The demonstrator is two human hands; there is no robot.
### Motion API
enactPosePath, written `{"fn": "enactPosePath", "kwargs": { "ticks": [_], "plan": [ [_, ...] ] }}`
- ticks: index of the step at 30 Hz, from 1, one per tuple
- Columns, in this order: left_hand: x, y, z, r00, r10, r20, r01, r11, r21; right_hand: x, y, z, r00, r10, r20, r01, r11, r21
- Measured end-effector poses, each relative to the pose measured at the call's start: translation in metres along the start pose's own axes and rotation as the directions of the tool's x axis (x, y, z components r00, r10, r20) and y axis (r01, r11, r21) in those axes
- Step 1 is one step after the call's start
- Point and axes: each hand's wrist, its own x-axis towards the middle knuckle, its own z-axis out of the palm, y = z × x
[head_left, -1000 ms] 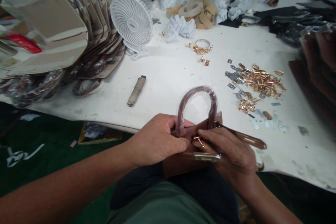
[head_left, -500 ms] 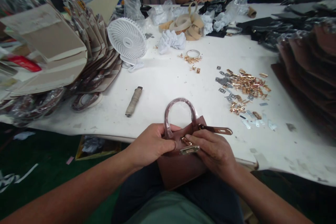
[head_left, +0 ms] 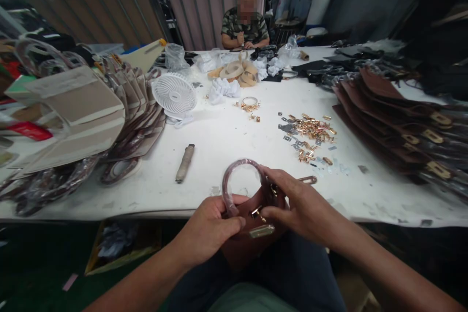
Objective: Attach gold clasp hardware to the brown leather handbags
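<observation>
A small brown handbag point(head_left: 243, 248) rests at my lap by the table's edge, its round handle point(head_left: 227, 183) wrapped in clear plastic. My left hand point(head_left: 215, 226) grips the bag's left side, thumb on the front near the handle's base. My right hand point(head_left: 296, 202) holds the right side, fingers over the upper edge and thumb beside a gold clasp point(head_left: 257, 213). Below that clasp sits an oblong metal plate point(head_left: 262, 231). A strap end with a metal tip point(head_left: 308, 180) sticks out past my right hand. The inside of the bag is mostly hidden.
Gold fittings point(head_left: 314, 129) lie heaped on the white table point(head_left: 219, 131). A wrapped tool point(head_left: 185, 163) and a white fan point(head_left: 174, 93) are to the left. Bag parts are stacked left point(head_left: 91, 102) and right point(head_left: 383, 122). A person point(head_left: 245, 27) sits across the table.
The view has tilted up, showing more of the room. My right hand has shifted from the front clasp to the bag's upper right edge, fingers raised over it. My left hand keeps its grip.
</observation>
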Motion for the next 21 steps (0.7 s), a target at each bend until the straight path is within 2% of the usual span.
{"fn": "enactPosePath", "kwargs": {
  "ticks": [4, 7, 11, 15, 18, 21],
  "plan": [
    [-0.014, -0.001, 0.009, 0.996, 0.050, 0.074, -0.046, 0.998, -0.053, -0.004, -0.015, -0.002, 0.999, 0.029, 0.035, -0.025, 0.993, -0.116],
    [-0.022, -0.003, 0.010, 0.992, 0.067, 0.109, -0.063, 0.997, -0.045, -0.009, -0.024, 0.000, 0.999, 0.043, 0.012, -0.040, 0.981, -0.189],
    [-0.022, -0.006, -0.004, 0.993, 0.064, 0.103, -0.062, 0.998, -0.023, -0.011, -0.030, 0.007, 0.997, 0.057, -0.049, -0.066, 0.973, -0.223],
    [-0.015, -0.001, -0.023, 0.984, 0.125, 0.123, -0.117, 0.990, -0.075, -0.002, -0.027, 0.005, 0.990, 0.091, -0.108, -0.111, 0.976, -0.188],
    [-0.013, 0.000, -0.031, 0.965, 0.238, 0.107, -0.224, 0.966, -0.126, 0.008, -0.024, -0.003, 0.979, 0.117, -0.167, -0.150, 0.968, -0.202],
    [-0.009, -0.011, -0.036, 0.939, 0.342, 0.022, -0.341, 0.939, -0.044, 0.017, -0.023, -0.009, 0.967, 0.152, -0.205, -0.205, 0.941, -0.268]
  ]
}}
